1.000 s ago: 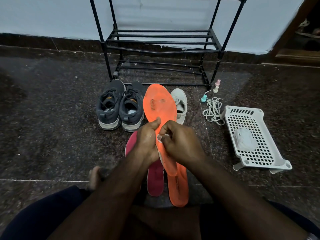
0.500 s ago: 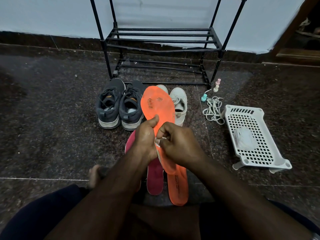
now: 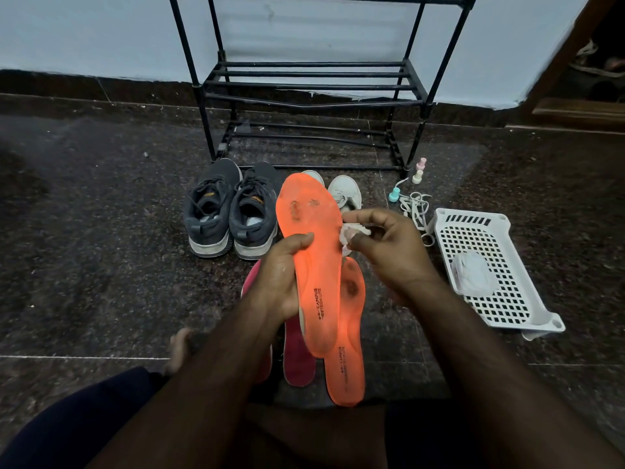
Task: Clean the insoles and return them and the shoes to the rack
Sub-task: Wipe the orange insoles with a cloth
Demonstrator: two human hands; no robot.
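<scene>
— Left hand (image 3: 282, 272) gripping orange insole (image 3: 313, 252) at its middle, held upright. Right hand (image 3: 385, 247) now off the surface, pinching a small white wipe (image 3: 353, 231) beside the edge.
— Meaning a pause in wiping?
— Probably; dark stains remain near the toe.
— Around?
— Second orange insole (image 3: 348, 367) and pink insoles (image 3: 297, 353) on the floor below; grey shoes (image 3: 233, 211), white shoes (image 3: 345, 192) before rack (image 3: 304, 86); white basket (image 3: 490, 275) at right. Rack shelves unblocked.
</scene>
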